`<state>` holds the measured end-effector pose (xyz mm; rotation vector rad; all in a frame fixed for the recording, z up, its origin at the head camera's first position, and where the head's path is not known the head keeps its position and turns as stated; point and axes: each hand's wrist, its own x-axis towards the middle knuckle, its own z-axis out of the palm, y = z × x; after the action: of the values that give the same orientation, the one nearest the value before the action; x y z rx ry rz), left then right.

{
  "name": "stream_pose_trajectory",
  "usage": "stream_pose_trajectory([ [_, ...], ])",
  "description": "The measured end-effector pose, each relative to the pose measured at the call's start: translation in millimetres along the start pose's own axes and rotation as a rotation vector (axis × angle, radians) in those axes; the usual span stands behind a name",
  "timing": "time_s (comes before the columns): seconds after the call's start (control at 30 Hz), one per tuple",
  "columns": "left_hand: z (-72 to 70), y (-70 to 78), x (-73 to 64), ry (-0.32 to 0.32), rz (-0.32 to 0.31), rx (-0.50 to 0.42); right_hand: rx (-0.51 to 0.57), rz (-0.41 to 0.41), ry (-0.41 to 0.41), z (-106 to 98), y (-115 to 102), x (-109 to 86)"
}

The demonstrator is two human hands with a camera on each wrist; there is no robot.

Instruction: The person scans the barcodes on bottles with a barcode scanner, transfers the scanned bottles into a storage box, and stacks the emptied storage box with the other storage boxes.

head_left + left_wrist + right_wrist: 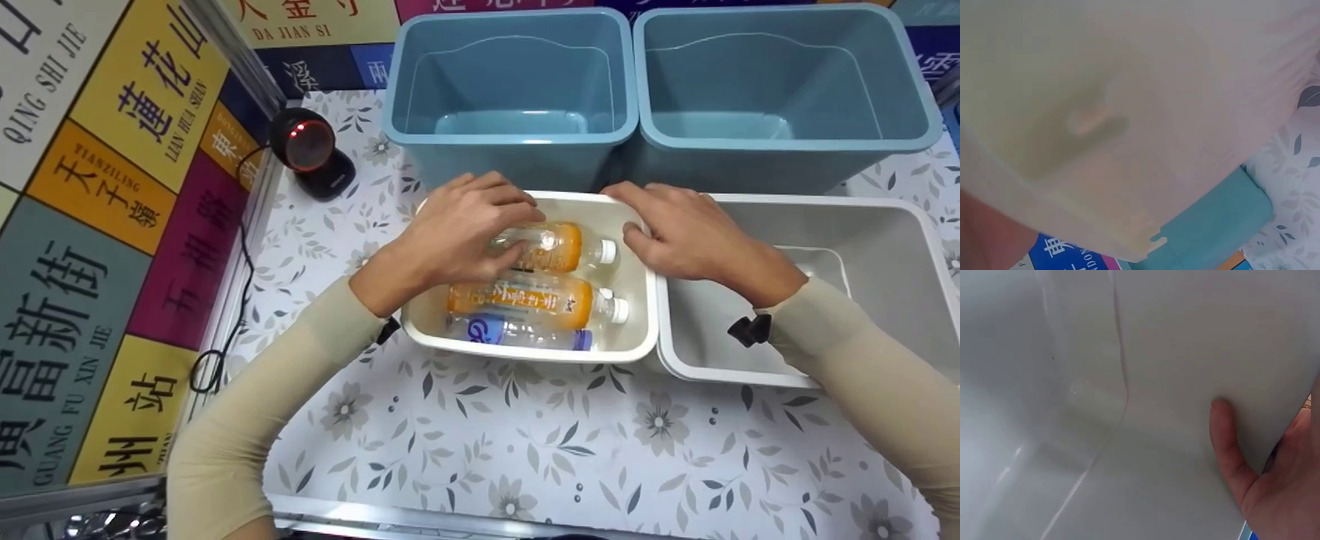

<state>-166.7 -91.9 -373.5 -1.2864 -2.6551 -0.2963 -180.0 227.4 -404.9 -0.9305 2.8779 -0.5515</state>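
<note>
In the head view my left hand [465, 229] is curled about the left end of the farthest orange-labelled plastic bottle [562, 246], which lies in a small white bin [529, 354]. Its palm side is hidden. Beside that bottle lie a second orange-labelled bottle [517, 298] and a slimmer bottle with a blue label and purple cap [525, 334], caps all to the right. My right hand [679, 229] grips the white bin's far right corner. In the right wrist view the right thumb [1227, 447] lies against a pale bin wall. A pale surface fills most of the left wrist view.
A larger whitish bin [900, 202] adjoins on the right. Two teal bins [510, 140] [795, 144] stand behind. A black scanner with a red light [309, 150] is at the back left, its cable along the printed side panel [135, 247]. Flowered cloth [525, 435] covers the table.
</note>
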Motion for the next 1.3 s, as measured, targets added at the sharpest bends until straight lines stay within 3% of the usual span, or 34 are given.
stream_pose_trajectory([
  [0.2, -0.7, 1.9, 0.3, -0.031, -0.014, 0.014, -0.001, -0.006, 0.011, -0.1, -0.6, -0.5],
  [0.87, 1.6, 0.4, 1.2, -0.267, -0.084, -0.031, 0.001, -0.008, 0.019, 1.3, -0.3, 0.4],
  [1.3, 4.4, -2.1, 6.6, -0.308, -0.073, -0.071, -0.001, 0.0, 0.023, 2.1, -1.0, -1.3],
])
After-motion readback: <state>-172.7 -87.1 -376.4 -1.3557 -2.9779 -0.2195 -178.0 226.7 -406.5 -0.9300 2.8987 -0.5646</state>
